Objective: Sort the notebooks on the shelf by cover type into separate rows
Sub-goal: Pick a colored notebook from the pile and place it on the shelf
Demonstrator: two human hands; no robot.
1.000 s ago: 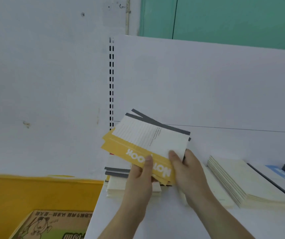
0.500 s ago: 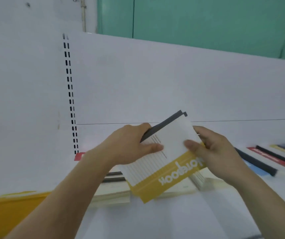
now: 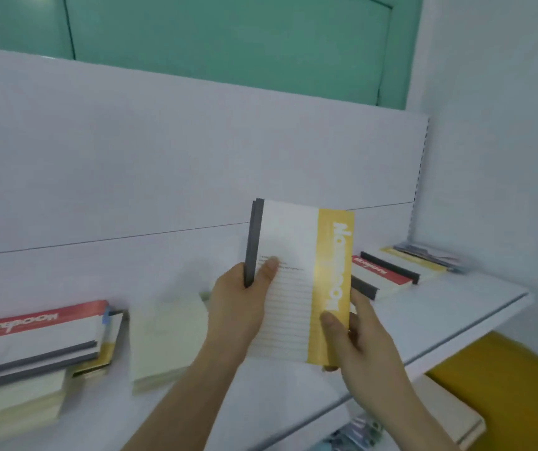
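A small stack of yellow-and-white notebooks [image 3: 296, 281] with dark grey spines stands almost upright above the white shelf [image 3: 440, 320]. My left hand [image 3: 238, 307] grips the spine side, thumb on the cover. My right hand [image 3: 358, 340] pinches the yellow lower right corner. On the left lies a pile topped by a red-banded notebook [image 3: 30, 333], with a cream notebook stack [image 3: 166, 336] beside it. To the right, a red-banded notebook [image 3: 381, 275] and a yellow one [image 3: 420, 263] lie in a row.
The shelf's white back panel [image 3: 163, 157] rises behind, with a slotted upright [image 3: 418, 177] at its right end. The shelf's front edge runs diagonally at lower right. Below it sit a yellow surface [image 3: 505, 392] and a pale board [image 3: 456, 415].
The held notebooks have turned from tilted to nearly upright, with the yellow band now on the right. My view has swung right along the shelf, bringing the right-hand row of notebooks into sight.
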